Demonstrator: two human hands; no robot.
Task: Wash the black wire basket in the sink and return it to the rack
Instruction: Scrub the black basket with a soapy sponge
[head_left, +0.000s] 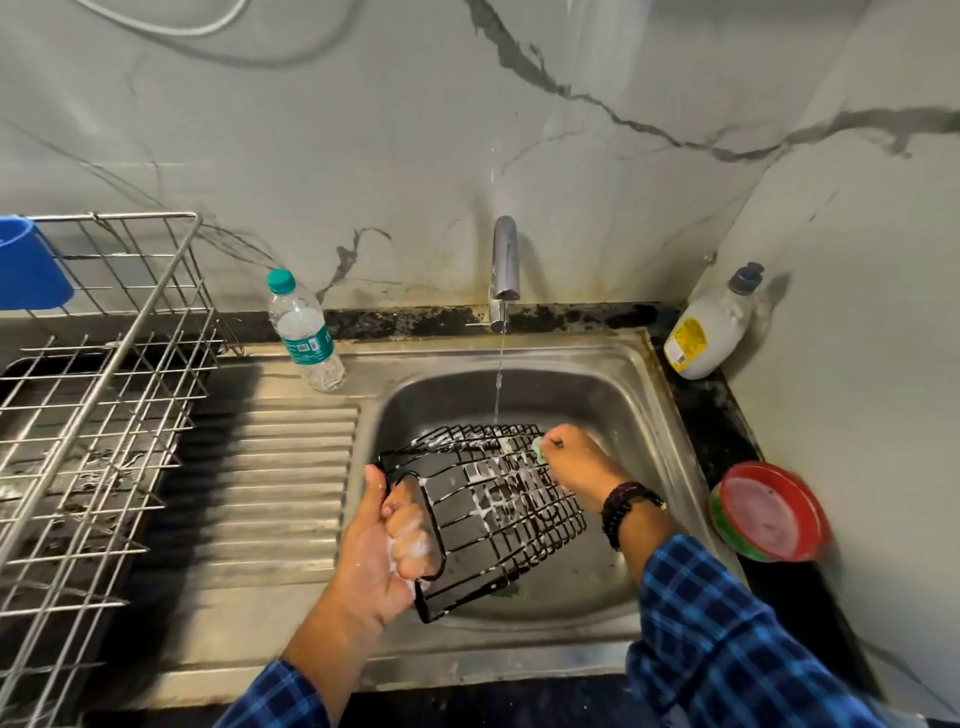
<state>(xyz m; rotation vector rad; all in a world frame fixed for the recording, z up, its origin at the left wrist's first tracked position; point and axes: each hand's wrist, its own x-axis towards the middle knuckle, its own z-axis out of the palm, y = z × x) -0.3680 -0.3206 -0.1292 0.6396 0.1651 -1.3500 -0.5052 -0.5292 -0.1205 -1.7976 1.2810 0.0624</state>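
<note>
Black wire basket (498, 514) is lying tilted over the sink (613, 374), soapy; the left hand (384, 545) is gripping its rim, fingers curled inside, while the right hand (582, 460) is pinching a green sponge (539, 449) against its wires under the tap (505, 270).

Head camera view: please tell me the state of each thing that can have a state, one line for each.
Tap: running, thin stream.
Black wire basket: tilted on its side over the sink, soapy.
Left hand: gripping the basket's rim, foamy.
Right hand: pressing a green sponge on the basket.
Water bottle: upright, capped.
Soap bottle: leaning, capped.
Rack: no basket in it.
</note>
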